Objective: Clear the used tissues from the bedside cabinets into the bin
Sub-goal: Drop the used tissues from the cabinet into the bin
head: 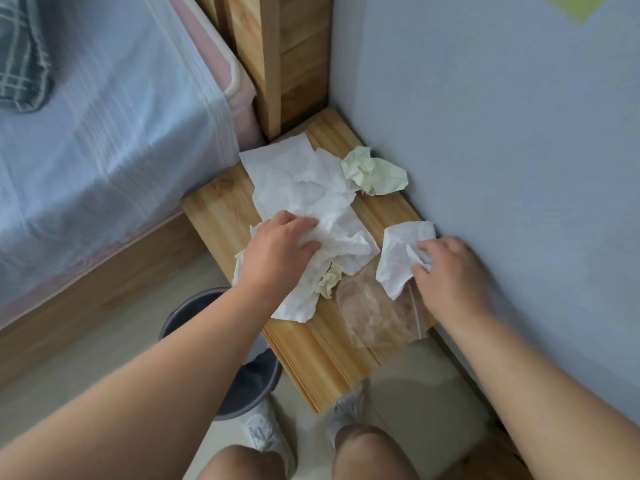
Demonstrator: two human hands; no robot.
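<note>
White tissues (304, 188) lie spread on the wooden cabinet (311, 344) beside the bed (104, 150). The left hand (277, 251) presses curled fingers into them. The right hand (450, 271) pinches a smaller tissue (398, 258). The grey bin (252, 386) stands below, on the floor.

You see a tabletop (221, 206) of pale honey wood with striped grain. The big tissue (304, 188) and the small tissue (398, 258) are plain white; the crumpled ball (375, 173) is pale yellow-green. The plastic bag (374, 313) is clear. The bin (252, 382) is dark grey, the wall (502, 133) light blue-grey, the bed sheet (104, 150) pale blue with faint white stripes, and the pillow (20, 53) grey-green plaid.
</note>
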